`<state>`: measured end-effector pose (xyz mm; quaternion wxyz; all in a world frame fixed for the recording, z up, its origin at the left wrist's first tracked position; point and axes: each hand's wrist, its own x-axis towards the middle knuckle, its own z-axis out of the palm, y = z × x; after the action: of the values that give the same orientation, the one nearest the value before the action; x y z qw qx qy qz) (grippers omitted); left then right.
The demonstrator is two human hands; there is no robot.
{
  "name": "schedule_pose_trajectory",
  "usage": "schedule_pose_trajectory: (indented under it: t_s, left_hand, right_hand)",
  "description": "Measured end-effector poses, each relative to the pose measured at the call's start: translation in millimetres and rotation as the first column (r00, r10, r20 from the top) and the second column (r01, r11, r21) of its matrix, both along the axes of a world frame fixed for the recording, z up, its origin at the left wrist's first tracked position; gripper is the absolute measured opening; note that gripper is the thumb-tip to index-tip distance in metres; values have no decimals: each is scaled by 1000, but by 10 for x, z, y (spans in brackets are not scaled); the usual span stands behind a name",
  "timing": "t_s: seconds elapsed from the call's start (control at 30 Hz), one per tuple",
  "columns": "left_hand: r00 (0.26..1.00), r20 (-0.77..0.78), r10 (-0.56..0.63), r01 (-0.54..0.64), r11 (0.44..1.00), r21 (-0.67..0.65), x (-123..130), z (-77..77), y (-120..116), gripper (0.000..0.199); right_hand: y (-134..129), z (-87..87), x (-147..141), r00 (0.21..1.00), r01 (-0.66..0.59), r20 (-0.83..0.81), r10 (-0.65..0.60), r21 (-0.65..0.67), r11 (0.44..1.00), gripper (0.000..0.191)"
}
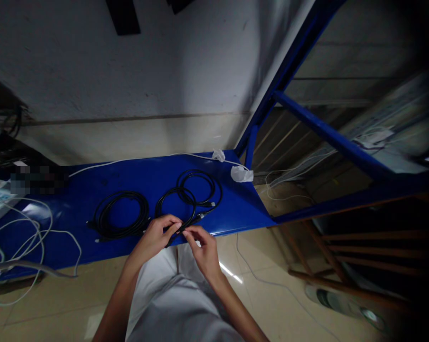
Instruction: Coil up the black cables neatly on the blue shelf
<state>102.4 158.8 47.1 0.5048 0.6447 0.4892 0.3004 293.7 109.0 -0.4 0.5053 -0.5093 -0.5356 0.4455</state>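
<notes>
1. While both hands meet at the near edge of the blue shelf (236, 209), the left hand (153, 240) and right hand (203, 249) pinch the same black cable (186, 225) between fingertips, thumbs nearly touching.
2. That cable runs from the fingers toward 1 o'clock, its plug end lying on the shelf just past the right hand.
3. At 12 o'clock from the hands sit two overlapping black coils (191, 192); whether the pinched cable belongs to one of them I cannot tell.
4. At 10 o'clock lies a thicker black coil (120, 214), apart from the left hand.
5. At 1 o'clock, on the shelf's far corner, rests a crumpled clear bag (241, 174), with a white cord (129, 160) trailing along the back edge.
6. Loose white cables (18, 237) sprawl at 9 o'clock.
</notes>
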Motion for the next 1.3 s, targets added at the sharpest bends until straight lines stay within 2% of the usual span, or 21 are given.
schedule_pose_trajectory:
  t_s: [0.1, 0.2, 0.3, 0.4, 0.53, 0.77, 0.93, 1.13, 1.3]
  left_hand:
    - [1000, -11, 4, -4, 1000, 0, 7, 0, 21, 30]
    - [996, -84, -8, 10, 1000, 27, 14, 15, 49, 28]
    - [975, -222, -17, 53, 987, 155, 25, 1, 70, 25]
    - [934, -358, 14, 100, 949, 299, 51, -61, 71, 23]
    - [884, -462, 69, 142, 902, 407, 106, -162, 28, 21]
    - [918, -342, 198, -3, 869, 494, 176, -288, -129, 19]
    - [952, -180, 248, -120, 841, 528, 143, -384, -194, 15]
    - [973, -112, 203, -121, 858, 500, 61, -393, -223, 15]
    - [976, -89, 199, -123, 841, 527, 72, -412, -234, 15]
  right_hand:
    - [2, 55, 8, 992, -17, 127, 4, 105, 994, 18]
    - [-5, 34, 8, 959, 14, 276, -69, 197, 980, 17]
    - [-5, -23, 8, 910, 33, 392, -138, 263, 964, 18]
    - [10, -36, 12, 858, 18, 478, -186, 335, 942, 20]
    - [43, -4, 30, 822, -3, 520, -231, 410, 912, 26]
    - [136, -7, 115, 846, -146, 527, -81, 376, 915, 27]
    - [207, -5, 121, 857, -141, 507, -90, 401, 905, 14]
    - [248, 6, 110, 888, -95, 452, -90, 370, 924, 11]
    - [261, 26, 124, 895, -92, 440, -72, 340, 936, 9]
